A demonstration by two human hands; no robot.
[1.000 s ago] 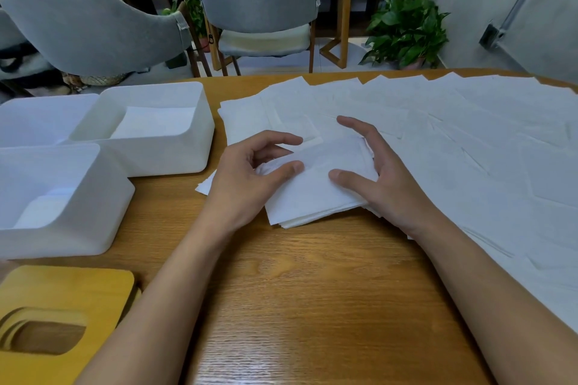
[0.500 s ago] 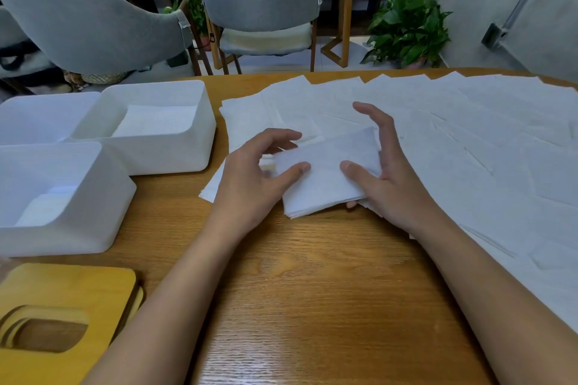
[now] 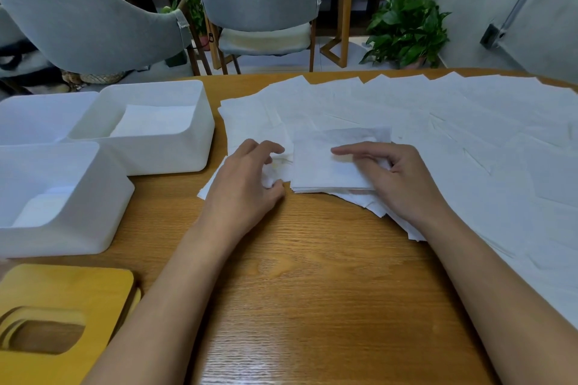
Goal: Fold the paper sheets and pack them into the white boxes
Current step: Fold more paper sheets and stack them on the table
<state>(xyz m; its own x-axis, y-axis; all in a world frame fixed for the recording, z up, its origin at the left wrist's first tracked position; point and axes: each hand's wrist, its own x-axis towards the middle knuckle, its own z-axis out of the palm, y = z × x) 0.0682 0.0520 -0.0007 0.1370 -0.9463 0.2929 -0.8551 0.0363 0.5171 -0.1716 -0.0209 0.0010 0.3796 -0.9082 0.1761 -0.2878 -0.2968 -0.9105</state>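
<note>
Right hand [image 3: 403,180] presses 1 straight index finger flat on the folded paper stack [image 3: 325,169] at frame centre, grasping nothing. Left hand [image 3: 247,181], fingers curled, rests on a loose sheet [image 3: 214,185]; grasp indeterminate. White boxes [image 3: 169,153] stand at left.

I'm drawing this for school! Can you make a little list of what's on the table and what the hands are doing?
Left hand: fingers curled on a loose sheet beside the folded stack
Right hand: one straight finger lies across the folded stack
Other sheets: spread over the table's right side
White boxes: rear box and near box each hold folded paper; third box far left
Yellow wooden lids: near-left corner
</note>
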